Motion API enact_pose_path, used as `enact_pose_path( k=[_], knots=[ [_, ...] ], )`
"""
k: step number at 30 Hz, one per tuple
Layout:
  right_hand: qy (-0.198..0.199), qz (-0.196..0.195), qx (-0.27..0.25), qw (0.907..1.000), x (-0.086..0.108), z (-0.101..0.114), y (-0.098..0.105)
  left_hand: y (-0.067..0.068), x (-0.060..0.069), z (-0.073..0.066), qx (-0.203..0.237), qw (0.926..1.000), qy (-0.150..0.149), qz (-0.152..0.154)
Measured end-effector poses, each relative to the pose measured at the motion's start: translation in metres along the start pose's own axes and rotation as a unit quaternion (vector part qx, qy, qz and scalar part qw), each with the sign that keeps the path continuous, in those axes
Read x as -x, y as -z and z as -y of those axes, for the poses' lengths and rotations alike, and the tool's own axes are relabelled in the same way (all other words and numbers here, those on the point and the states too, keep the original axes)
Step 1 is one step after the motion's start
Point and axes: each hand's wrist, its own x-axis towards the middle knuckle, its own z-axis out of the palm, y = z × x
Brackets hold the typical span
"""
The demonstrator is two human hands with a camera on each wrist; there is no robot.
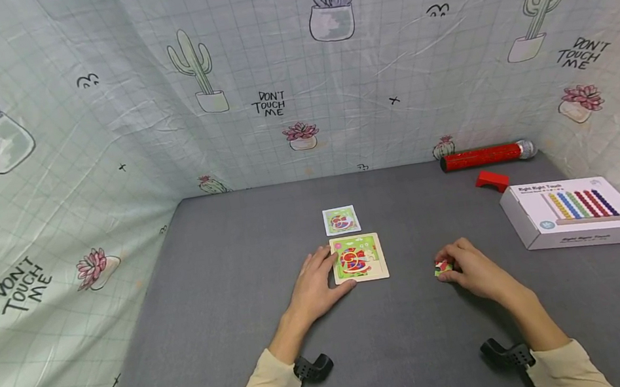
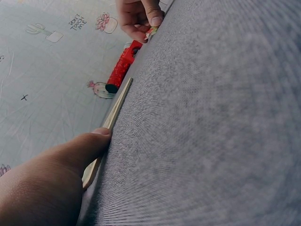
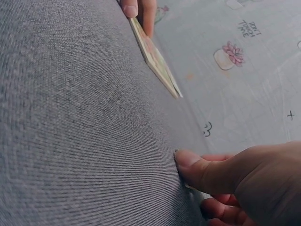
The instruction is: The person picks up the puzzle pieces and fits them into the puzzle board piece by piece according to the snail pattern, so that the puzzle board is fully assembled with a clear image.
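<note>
In the head view a square wooden puzzle board (image 1: 380, 267) lies flat on the grey table, bearing a colourful picture on green. My left hand (image 1: 315, 286) holds it at its left side, the thumb along the near edge and the fingers at the left edge. The left wrist view shows the thumb (image 2: 89, 146) against the board's edge (image 2: 115, 110). To the right, my right hand (image 1: 475, 271) pinches a small green, red and dark puzzle piece (image 1: 443, 267) close above or on the table; which, I cannot tell. Fingers largely hide the piece in the right wrist view.
Just behind the board lies a picture card (image 1: 341, 221) with a similar design. A white box (image 1: 577, 212) with coloured beads printed on it stands at the right. Behind it are a red block (image 1: 491, 180) and a red glittery tube (image 1: 483, 157). A patterned cloth backs the table.
</note>
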Motion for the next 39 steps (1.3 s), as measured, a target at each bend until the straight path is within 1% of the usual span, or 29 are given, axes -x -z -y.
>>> enact_pose_path(
  k=[4, 9, 14, 17, 20, 28, 31, 39],
  knots=[
    [0.012, -0.006, -0.006, 0.9999, -0.001, -0.002, 0.000, 0.000, 0.000, 0.000, -0.002, 1.0000, -0.003, -0.003],
    [0.039, -0.029, -0.005, 0.9988, -0.006, -0.001, -0.004, 0.001, 0.000, 0.000, 0.000, 1.0000, -0.003, -0.004],
    [0.030, -0.038, -0.010, 0.9988, -0.014, 0.009, -0.006, 0.000, 0.000, 0.000, -0.002, 0.9999, -0.008, -0.010],
    [0.023, -0.043, -0.020, 0.9986, -0.019, 0.016, -0.008, 0.001, 0.000, 0.000, -0.001, 1.0000, -0.005, -0.008],
    [0.026, -0.047, -0.027, 0.9982, -0.025, 0.023, -0.011, 0.001, 0.000, 0.000, 0.001, 1.0000, -0.003, -0.005],
    [0.041, -0.042, -0.039, 0.9975, -0.040, 0.036, -0.024, 0.000, 0.000, 0.001, -0.008, 0.9998, -0.010, -0.012],
    [0.041, -0.037, -0.041, 0.9976, -0.045, 0.041, -0.028, -0.001, 0.000, 0.001, -0.011, 0.9999, -0.009, -0.009],
    [0.042, -0.024, -0.055, 0.9973, -0.053, 0.060, -0.036, -0.001, 0.000, 0.000, -0.004, 1.0000, -0.005, -0.004]
  ],
)
